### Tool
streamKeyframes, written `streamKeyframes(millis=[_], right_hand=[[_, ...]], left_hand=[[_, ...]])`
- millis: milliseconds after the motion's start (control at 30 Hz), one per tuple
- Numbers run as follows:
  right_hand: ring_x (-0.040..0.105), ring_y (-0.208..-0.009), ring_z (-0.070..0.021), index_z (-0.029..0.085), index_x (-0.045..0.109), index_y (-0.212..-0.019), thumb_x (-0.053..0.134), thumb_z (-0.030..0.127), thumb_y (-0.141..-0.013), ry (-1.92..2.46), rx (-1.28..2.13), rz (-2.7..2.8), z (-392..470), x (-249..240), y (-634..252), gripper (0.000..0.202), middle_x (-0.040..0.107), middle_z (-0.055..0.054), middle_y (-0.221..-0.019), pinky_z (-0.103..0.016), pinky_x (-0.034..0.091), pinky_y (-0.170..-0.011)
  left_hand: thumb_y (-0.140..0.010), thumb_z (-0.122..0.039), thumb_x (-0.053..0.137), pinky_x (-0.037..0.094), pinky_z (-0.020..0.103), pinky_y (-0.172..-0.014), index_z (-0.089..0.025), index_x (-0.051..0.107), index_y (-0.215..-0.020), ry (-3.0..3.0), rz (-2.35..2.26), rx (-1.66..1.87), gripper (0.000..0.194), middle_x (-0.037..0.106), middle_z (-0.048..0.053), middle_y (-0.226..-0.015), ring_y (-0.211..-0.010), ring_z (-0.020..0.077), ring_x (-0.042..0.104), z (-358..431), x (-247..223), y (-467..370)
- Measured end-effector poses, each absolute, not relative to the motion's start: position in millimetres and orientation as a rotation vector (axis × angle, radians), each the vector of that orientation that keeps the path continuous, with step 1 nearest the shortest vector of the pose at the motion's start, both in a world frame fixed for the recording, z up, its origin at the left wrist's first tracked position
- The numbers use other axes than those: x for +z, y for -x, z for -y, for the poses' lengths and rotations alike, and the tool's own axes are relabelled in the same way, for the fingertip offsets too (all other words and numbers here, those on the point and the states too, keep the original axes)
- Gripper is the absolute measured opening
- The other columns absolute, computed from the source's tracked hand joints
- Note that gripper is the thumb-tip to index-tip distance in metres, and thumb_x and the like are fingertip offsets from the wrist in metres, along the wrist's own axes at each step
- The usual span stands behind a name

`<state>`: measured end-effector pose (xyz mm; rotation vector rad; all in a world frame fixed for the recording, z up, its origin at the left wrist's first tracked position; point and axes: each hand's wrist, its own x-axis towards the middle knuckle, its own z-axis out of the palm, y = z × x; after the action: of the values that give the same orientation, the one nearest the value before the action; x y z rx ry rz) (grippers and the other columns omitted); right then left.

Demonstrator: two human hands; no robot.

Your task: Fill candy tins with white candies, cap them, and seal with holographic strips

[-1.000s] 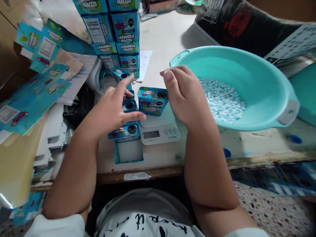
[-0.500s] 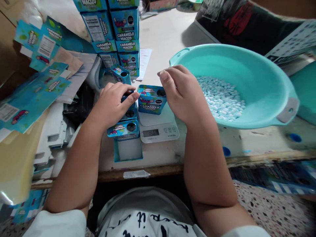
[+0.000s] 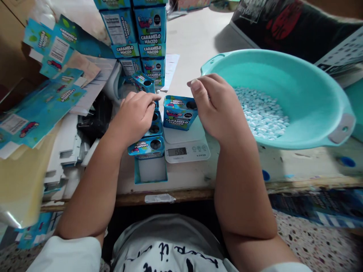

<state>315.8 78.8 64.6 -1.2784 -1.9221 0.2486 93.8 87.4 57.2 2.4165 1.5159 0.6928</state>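
A blue candy box [image 3: 181, 119] with a round dark opening in its top stands slightly tilted on a white kitchen scale [image 3: 195, 153], whose display is lit. Just right of the box, my right hand [image 3: 215, 105] is closed, thumb pressed against curled fingers; whatever they hold is hidden. My left hand [image 3: 136, 115] reaches over a row of similar candy boxes [image 3: 154, 129], index finger stretched toward the scale and thumb mostly out of sight. The nearest box of that row [image 3: 147, 146] sits in a blue-rimmed open tray [image 3: 151, 180], whose front part shows a pale bottom.
Right of the scale stands a turquoise basin [image 3: 306, 124] with pale blue candies [image 3: 263, 117]. Stacked candy boxes [image 3: 151, 28] rise behind my left hand. Flattened cartons [image 3: 48, 113] lie left. A black-printed cardboard box [image 3: 283, 30] is behind the basin.
My left thumb has drawn back from the box on the scale, and the left index finger is straighter. The scale's reading has changed. The whole view has shifted slightly.
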Motion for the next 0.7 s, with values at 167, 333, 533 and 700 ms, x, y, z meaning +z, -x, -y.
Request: streamKeyframes(millis=[167,333,533,700], right_hand=[[0.066,-0.111,-0.0281,0.019,0.072,-0.102,0.027,0.067,-0.105,1.275,0.380,1.633,-86,62,-318,0.067,0.071,-0.011,-0.107,-0.047,0.050,-0.099],[0.069,-0.112,-0.0264,0.022,0.069,-0.114,0.028,0.069,-0.104,1.107,0.813,1.176,-109,52,-340,0.062,0.072,-0.011,-0.117,-0.046,0.054,-0.097],[0.069,-0.111,-0.0285,0.020,0.071,-0.113,0.044,0.069,-0.098,0.911,1.041,0.837,-111,59,-344,0.058,0.073,-0.013,-0.109,-0.049,0.057,-0.095],[0.071,-0.087,-0.0194,0.018,0.072,-0.092,0.041,0.045,-0.104,0.702,1.368,0.548,-101,77,-334,0.043,0.074,-0.008,-0.085,-0.035,0.061,-0.083]], left_hand=[[-0.094,-0.027,0.049,0.040,0.049,-0.115,-0.023,0.061,-0.133,-2.469,-1.377,0.667,0.041,0.061,0.009,-0.130,-0.128,0.0292,0.053,-85,67,-95],[-0.083,-0.044,0.074,0.035,0.056,-0.120,-0.023,0.056,-0.134,-2.431,-1.380,0.496,0.059,0.065,0.008,-0.131,-0.128,0.0326,0.057,-87,78,-114],[-0.080,-0.039,0.080,0.031,0.060,-0.122,-0.022,0.066,-0.111,-2.637,-1.435,0.798,0.037,0.070,0.005,-0.107,-0.108,0.0303,0.064,-85,109,-147],[-0.090,-0.018,0.062,0.051,0.049,-0.100,-0.028,0.069,-0.120,-2.981,-1.242,0.885,0.032,0.064,0.008,-0.108,-0.111,0.0303,0.059,-80,140,-180]])
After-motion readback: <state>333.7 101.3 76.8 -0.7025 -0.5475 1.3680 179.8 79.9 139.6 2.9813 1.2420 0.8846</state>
